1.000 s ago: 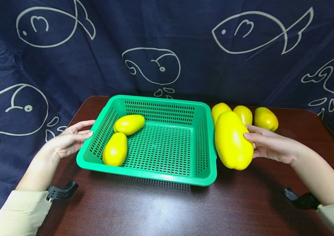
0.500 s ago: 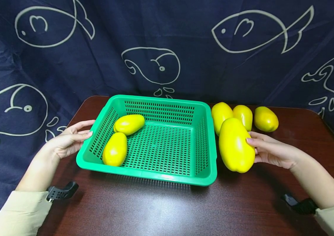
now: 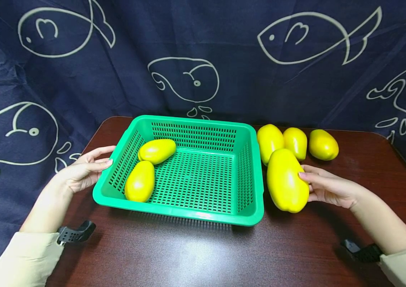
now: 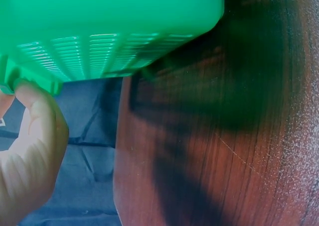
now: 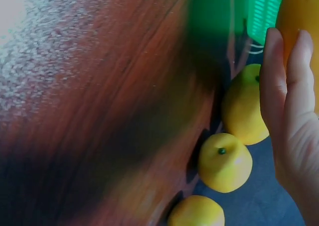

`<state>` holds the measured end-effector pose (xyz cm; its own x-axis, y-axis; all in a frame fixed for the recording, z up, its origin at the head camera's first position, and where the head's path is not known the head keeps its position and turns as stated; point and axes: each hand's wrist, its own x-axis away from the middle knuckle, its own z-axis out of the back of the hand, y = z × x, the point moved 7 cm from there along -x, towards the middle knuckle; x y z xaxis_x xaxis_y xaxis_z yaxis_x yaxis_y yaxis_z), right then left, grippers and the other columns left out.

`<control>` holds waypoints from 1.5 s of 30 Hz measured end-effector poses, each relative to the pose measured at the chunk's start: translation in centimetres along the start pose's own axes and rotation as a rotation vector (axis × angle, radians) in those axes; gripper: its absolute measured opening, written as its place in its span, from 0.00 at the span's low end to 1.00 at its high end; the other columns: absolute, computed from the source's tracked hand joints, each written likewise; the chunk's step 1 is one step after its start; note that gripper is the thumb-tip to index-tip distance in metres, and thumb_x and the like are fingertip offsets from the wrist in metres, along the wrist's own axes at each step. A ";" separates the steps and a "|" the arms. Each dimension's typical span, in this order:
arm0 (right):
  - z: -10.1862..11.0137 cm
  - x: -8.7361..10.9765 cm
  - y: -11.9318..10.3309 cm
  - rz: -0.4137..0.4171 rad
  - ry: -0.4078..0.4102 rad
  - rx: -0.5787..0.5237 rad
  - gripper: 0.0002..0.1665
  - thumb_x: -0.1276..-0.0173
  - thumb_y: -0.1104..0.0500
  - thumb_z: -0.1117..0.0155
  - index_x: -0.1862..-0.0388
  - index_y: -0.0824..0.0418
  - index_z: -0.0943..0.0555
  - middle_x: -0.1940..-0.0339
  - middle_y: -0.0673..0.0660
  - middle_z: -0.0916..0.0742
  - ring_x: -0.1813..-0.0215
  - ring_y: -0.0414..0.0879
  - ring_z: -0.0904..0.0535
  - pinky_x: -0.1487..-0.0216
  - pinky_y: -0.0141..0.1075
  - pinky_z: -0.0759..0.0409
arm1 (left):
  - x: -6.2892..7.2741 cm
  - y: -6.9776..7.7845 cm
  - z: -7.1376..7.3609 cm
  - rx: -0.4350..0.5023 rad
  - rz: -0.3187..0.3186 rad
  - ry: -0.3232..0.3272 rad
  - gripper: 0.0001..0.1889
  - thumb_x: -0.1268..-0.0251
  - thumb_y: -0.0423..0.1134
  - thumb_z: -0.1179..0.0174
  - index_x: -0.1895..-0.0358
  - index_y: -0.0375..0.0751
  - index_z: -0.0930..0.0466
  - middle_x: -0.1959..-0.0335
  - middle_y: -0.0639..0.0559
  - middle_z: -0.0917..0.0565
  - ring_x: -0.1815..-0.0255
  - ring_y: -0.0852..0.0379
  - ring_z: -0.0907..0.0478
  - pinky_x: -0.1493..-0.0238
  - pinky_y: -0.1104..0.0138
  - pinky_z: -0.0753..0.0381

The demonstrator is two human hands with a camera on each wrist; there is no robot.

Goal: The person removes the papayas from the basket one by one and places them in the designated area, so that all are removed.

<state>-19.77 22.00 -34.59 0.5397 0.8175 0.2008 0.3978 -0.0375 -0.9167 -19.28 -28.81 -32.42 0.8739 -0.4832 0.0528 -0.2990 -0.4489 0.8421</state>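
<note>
My left hand [image 3: 86,169] grips the left rim of a green plastic basket [image 3: 188,218] with slotted walls, thumb on the near side. The left wrist view shows the thumb hooked at the handle part of the basket [image 4: 114,17]. Two yellow mangoes, one [image 3: 157,151] behind the other [image 3: 140,181], lie in the basket's left part. To the right of the basket, my right hand [image 3: 328,185] holds a large yellow mango [image 3: 287,181] by its right side, thumb in front. The mango stands nearly upright, its left side close to the basket's right wall.
Behind the held mango, more yellow mangoes lie along the back of the dark red-brown table [image 3: 145,255]: one by the basket [image 3: 270,141], a middle mango [image 3: 295,141] and a right mango [image 3: 323,145]. A dark blue curtain [image 3: 238,40] with fish drawings hangs behind.
My right hand has lowered the large mango slightly and drawn it a little nearer, uncovering more of the mangoes behind. The left hand and basket have stayed in place.
</note>
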 end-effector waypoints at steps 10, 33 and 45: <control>0.8 0.3 1.1 -0.042 0.056 0.026 0.15 0.22 0.59 0.68 0.42 0.54 0.37 0.52 0.56 0.18 0.52 0.48 0.20 0.50 0.45 0.21 | 0.0 0.0 0.0 -0.011 0.002 0.000 0.19 0.34 0.19 0.54 0.48 0.41 0.22 0.58 0.43 0.17 0.58 0.52 0.18 0.57 0.62 0.19; 1.3 0.0 3.1 -0.117 0.117 0.035 0.12 0.22 0.58 0.65 0.44 0.56 0.39 0.53 0.56 0.19 0.53 0.48 0.21 0.51 0.44 0.21 | 0.0 -0.1 0.1 0.024 -0.004 -0.032 0.20 0.34 0.19 0.55 0.47 0.41 0.23 0.57 0.43 0.17 0.56 0.51 0.18 0.56 0.61 0.19; 1.0 -0.1 3.0 -0.107 0.115 0.090 0.12 0.23 0.59 0.63 0.44 0.59 0.40 0.55 0.58 0.19 0.54 0.49 0.20 0.52 0.46 0.20 | 0.0 -0.1 0.1 0.020 0.008 -0.007 0.19 0.34 0.19 0.55 0.47 0.40 0.22 0.57 0.43 0.17 0.57 0.51 0.18 0.56 0.61 0.19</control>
<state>-19.39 22.39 -37.74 0.5816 0.7426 0.3321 0.3918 0.1021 -0.9144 -19.31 -28.79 -32.54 0.8687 -0.4923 0.0554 -0.3136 -0.4598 0.8308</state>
